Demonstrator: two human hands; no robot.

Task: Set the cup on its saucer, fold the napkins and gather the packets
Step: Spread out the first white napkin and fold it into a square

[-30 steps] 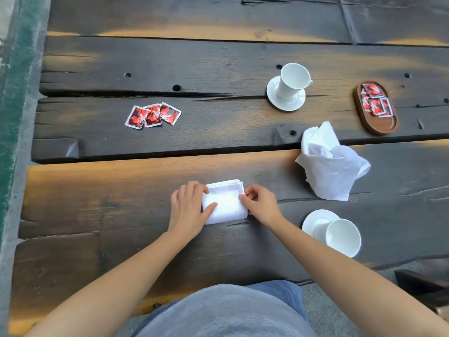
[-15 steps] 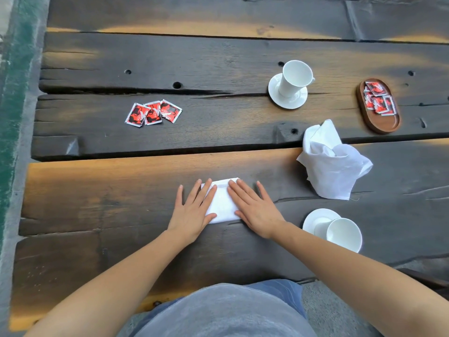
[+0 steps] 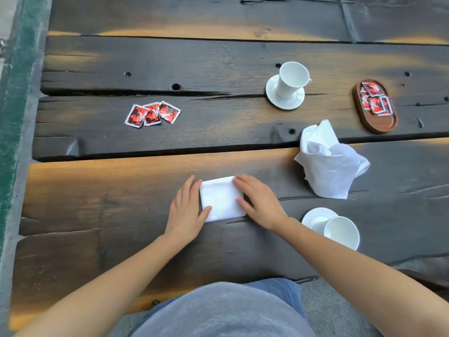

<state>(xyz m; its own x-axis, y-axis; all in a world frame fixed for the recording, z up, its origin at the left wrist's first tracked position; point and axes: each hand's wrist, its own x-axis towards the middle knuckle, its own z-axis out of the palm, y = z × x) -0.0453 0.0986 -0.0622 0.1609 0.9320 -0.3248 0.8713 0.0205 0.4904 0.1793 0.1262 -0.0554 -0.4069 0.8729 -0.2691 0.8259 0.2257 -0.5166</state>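
Note:
A folded white napkin (image 3: 222,199) lies flat on the near plank. My left hand (image 3: 187,210) rests flat at its left edge and my right hand (image 3: 260,201) at its right edge, fingers spread, pressing rather than gripping. A crumpled white napkin (image 3: 328,161) sits to the right. One white cup (image 3: 291,79) stands on its saucer (image 3: 286,99) at the back. A second cup (image 3: 341,232) stands on a saucer (image 3: 315,214) near my right forearm. Three red packets (image 3: 153,114) lie loose at the left. More packets (image 3: 375,100) lie in a wooden oval tray (image 3: 381,125).
The table is made of dark, rough wooden planks (image 3: 121,186) with gaps, cracks and bolt holes. Its left end borders a green strip (image 3: 14,93). My lap (image 3: 218,312) is at the near edge, with grey floor to the right.
My hands went from pinching the napkin's sides to lying flat over it, then slid apart to its left and right edges. The napkin now shows between them.

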